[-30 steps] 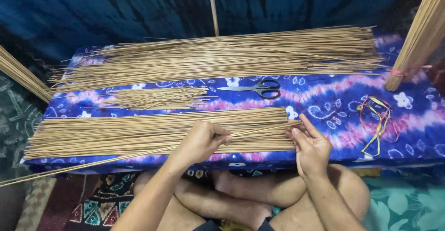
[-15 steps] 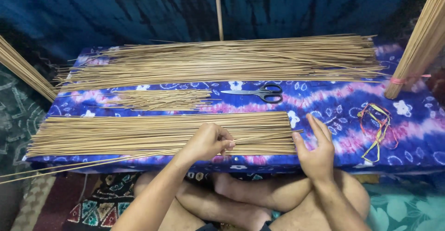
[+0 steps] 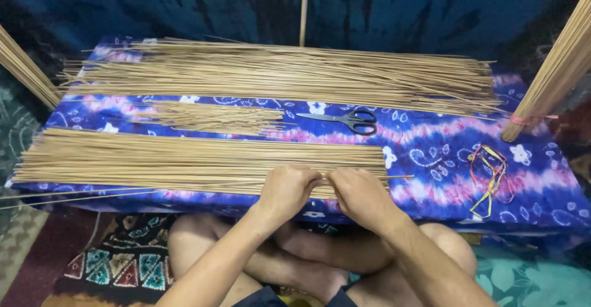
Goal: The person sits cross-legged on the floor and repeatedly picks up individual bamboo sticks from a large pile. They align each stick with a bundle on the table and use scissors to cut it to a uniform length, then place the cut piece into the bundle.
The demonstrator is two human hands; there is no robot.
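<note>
A long pile of thin tan sticks [image 3: 184,159] lies along the near edge of a low table covered in blue and purple patterned cloth [image 3: 431,134]. My left hand [image 3: 288,190] and my right hand [image 3: 360,193] rest side by side on the right part of this pile, fingertips meeting and pinching a few sticks. One stick pokes out to the right past my right hand. A larger pile of sticks [image 3: 283,73] stretches along the far side. A small short bundle [image 3: 209,117] lies in between.
Black-handled scissors [image 3: 348,120] lie mid-table. Coloured rubber bands [image 3: 489,174] sit at the right. Tied stick bundles lean at the right [image 3: 554,73] and left [image 3: 21,67] edges. A blue cloth hangs behind. My crossed legs are under the table's front, on a patterned mat.
My right hand has moved left along the near pile to meet my left hand. The fingers of both have closed onto sticks. The view has shifted a little.
</note>
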